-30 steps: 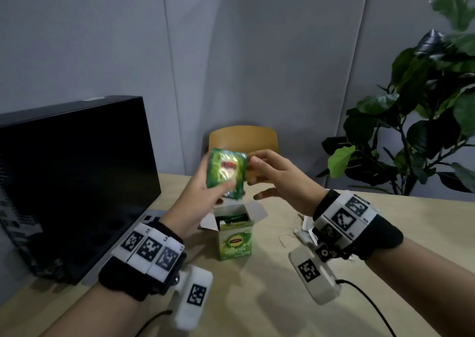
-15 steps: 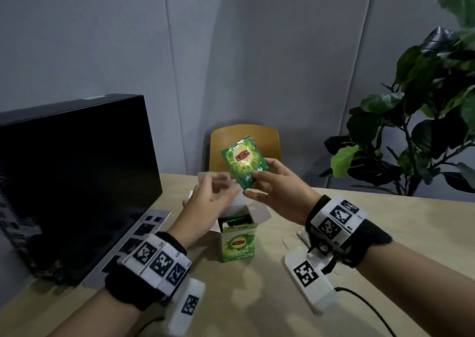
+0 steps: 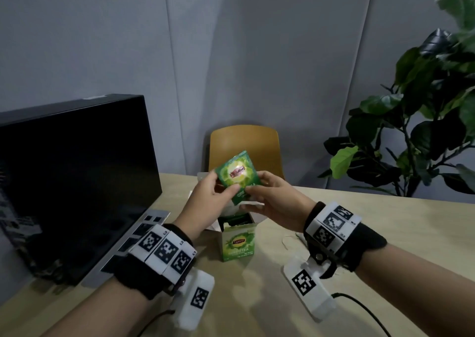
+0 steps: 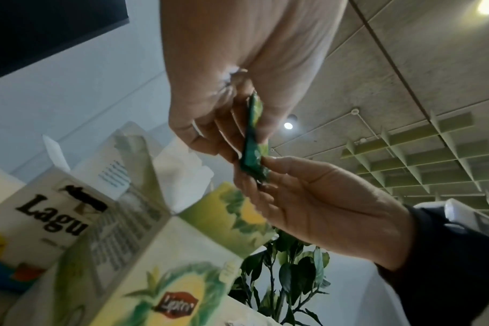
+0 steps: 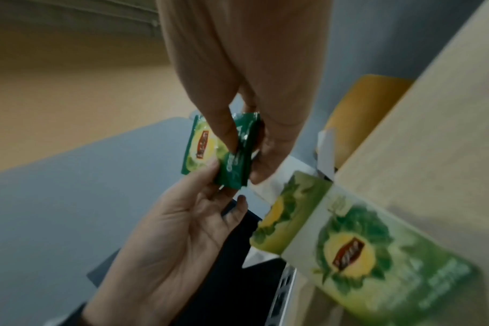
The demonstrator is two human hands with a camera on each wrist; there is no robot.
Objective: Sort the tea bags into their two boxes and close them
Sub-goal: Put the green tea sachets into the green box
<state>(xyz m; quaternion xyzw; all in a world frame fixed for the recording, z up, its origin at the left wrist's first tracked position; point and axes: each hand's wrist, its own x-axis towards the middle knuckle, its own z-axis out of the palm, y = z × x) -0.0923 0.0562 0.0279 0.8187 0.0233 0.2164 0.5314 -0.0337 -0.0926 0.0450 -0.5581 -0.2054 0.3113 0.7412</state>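
Above the open green Lipton box (image 3: pixel 237 242), both hands hold one green tea bag packet (image 3: pixel 237 174). My left hand (image 3: pixel 223 182) pinches its lower left edge and my right hand (image 3: pixel 255 183) pinches its lower right corner. From the left wrist the packet (image 4: pixel 253 150) shows edge-on between the left hand's fingers (image 4: pixel 209 143) and the right hand's fingertips (image 4: pixel 268 163). In the right wrist view the packet (image 5: pixel 201 145) looks bent. The box's flaps stand up, with dark green packets inside. A white box (image 4: pixel 42 211) marked "Lagu" stands behind the green box (image 4: pixel 182 286), its lid up.
An open laptop (image 3: pixel 77 182) fills the left of the wooden table (image 3: pixel 385 228). A yellow chair (image 3: pixel 244 146) stands behind the table, and a leafy plant (image 3: pixel 424 131) at the right. A thin string (image 3: pixel 289 239) lies right of the green box. Cables trail from both wrists.
A second ago my left hand held the packet; then the right hand had it alone, raised. Now both hands pinch it, lower and closer to the open green box.
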